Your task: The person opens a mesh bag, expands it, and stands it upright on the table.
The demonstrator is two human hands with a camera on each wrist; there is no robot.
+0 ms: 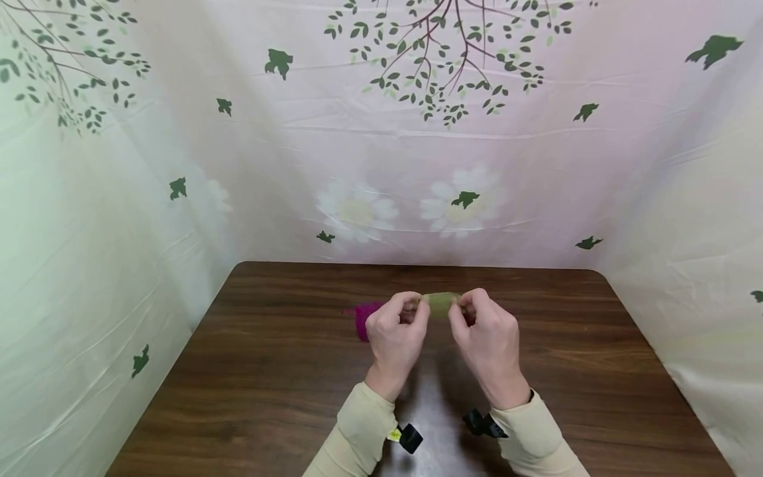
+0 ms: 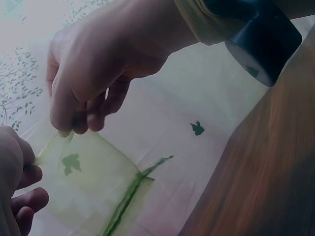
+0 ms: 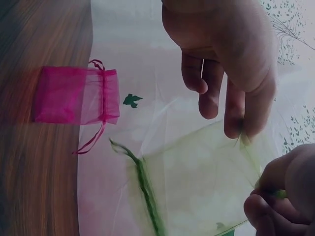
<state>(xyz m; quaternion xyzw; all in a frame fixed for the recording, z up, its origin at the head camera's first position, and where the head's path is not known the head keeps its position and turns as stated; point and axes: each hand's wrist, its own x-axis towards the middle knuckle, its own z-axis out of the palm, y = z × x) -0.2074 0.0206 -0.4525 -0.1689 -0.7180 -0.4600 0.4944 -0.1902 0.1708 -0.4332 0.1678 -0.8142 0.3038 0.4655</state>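
Note:
A sheer pale green drawstring pouch (image 1: pixel 440 303) is stretched between both hands above the table. My left hand (image 1: pixel 396 334) pinches one end of its upper edge between thumb and fingers. At the opposite end my right hand (image 1: pixel 491 341) pinches the same edge. In both wrist views the pouch hangs down flat, its dark green drawstring band (image 3: pixel 145 187) at the lower end. The cloth is see-through, and a printed wall bird shows behind it in the left wrist view. Behind my left hand lies a magenta drawstring pouch (image 3: pixel 61 96), partly hidden in the head view.
The dark brown wooden table (image 1: pixel 268 377) has rounded far corners. Pale cloth walls (image 1: pixel 387 152) printed with leaves, birds and daisies stand around its back and sides. A small black camera (image 1: pixel 410 438) sits on the left wrist, another (image 1: pixel 484 423) on the right.

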